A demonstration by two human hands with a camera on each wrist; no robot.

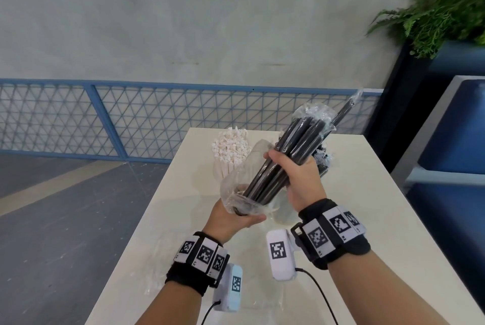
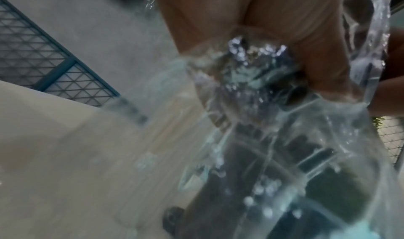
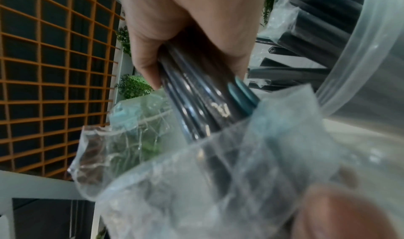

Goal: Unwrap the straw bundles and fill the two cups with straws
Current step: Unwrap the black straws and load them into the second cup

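Observation:
A bundle of black straws (image 1: pixel 296 141) is held slanting above the cream table (image 1: pixel 367 193). My right hand (image 1: pixel 291 167) grips its middle; the right wrist view shows the fingers (image 3: pixel 186 26) curled round the dark straws (image 3: pixel 192 104). My left hand (image 1: pixel 236 219) holds the clear plastic wrapper (image 1: pixel 236 193) bunched over the bundle's lower end, and its fingers (image 2: pixel 284 35) pinch the film (image 2: pixel 262 139). White paper-wrapped straws (image 1: pixel 231 148) stand at the back of the table. A clear cup (image 3: pixel 360 70) with black straws (image 1: pixel 324 162) stands behind my right hand.
Crumpled clear wrappers (image 1: pixel 162 267) lie on the table near its left edge. A blue mesh railing (image 1: pixel 105 114) runs behind the table. A potted fern (image 1: pixel 433 14) and a blue seat (image 1: pixel 459 154) stand to the right.

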